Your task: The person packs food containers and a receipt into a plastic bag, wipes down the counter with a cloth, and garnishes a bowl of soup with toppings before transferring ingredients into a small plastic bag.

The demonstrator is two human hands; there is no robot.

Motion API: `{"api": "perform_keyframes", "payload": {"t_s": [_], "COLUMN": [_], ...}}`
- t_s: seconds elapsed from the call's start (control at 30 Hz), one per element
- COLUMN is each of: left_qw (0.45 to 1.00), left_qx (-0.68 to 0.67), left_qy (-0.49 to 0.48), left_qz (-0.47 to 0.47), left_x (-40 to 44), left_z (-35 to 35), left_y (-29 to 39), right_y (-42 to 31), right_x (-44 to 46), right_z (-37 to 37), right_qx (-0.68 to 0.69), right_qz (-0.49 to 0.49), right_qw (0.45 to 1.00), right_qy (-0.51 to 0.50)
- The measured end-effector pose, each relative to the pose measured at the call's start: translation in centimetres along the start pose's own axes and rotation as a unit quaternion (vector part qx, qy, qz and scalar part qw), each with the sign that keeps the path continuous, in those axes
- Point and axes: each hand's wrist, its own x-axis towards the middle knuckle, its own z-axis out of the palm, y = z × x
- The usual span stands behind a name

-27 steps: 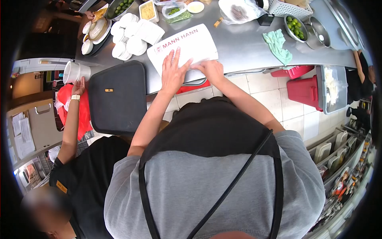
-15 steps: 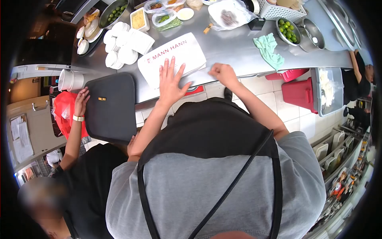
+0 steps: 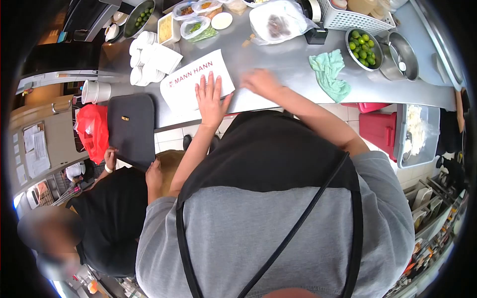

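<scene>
My left hand (image 3: 212,103) lies flat with fingers spread on a white printed paper (image 3: 181,92) lettered "MANN HANN". The paper rests on the steel counter near its front edge. Just right of the paper, my right hand (image 3: 261,83) hovers over or touches the counter; motion smears its fingers, and nothing shows in it. Beyond the paper's far left side stand stacks of white cups or small bowls (image 3: 141,74), with a square white piece (image 3: 166,58) against them.
At left a co-worker's hands (image 3: 153,174) hold a black tray (image 3: 130,129) beside a red bag (image 3: 92,131). The steel counter (image 3: 278,57) carries a green cloth (image 3: 329,74), a bowl of limes (image 3: 362,48), a plastic bag (image 3: 279,22) and food tubs (image 3: 169,27). A grey bin (image 3: 418,136) stands right.
The view has shifted, and the paper sits farther left in it. My left hand stays on the paper; my right hand is blurrier. The co-worker's far hand has moved down the tray's left side.
</scene>
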Motion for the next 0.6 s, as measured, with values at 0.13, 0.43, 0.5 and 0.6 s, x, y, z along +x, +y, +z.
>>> {"api": "perform_keyframes", "payload": {"t_s": [0.13, 0.43, 0.5, 0.6], "left_qw": [1.0, 0.999, 0.994, 0.993], "left_qx": [0.003, -0.039, -0.112, -0.12], "left_qy": [-0.002, -0.03, -0.009, 0.015], "left_qz": [0.006, 0.013, 0.004, 0.015], "left_x": [0.1, 0.1, 0.9, 3.3], "left_z": [-0.3, -1.4, -2.2, -4.6], "left_y": [0.4, -0.5, -0.3, 1.2], "right_y": [4.2, 7.1, 7.6, 8.3], "right_x": [-1.9, -5.8, -5.4, -4.4], "right_z": [-4.4, -14.4, -17.5, -23.3], "right_qx": [0.085, 0.105, 0.092, 0.087], "right_qz": [0.168, 0.273, 0.257, 0.236], "right_qw": [0.98, 0.917, 0.91, 0.888], "right_qy": [0.066, 0.271, 0.313, 0.385]}}
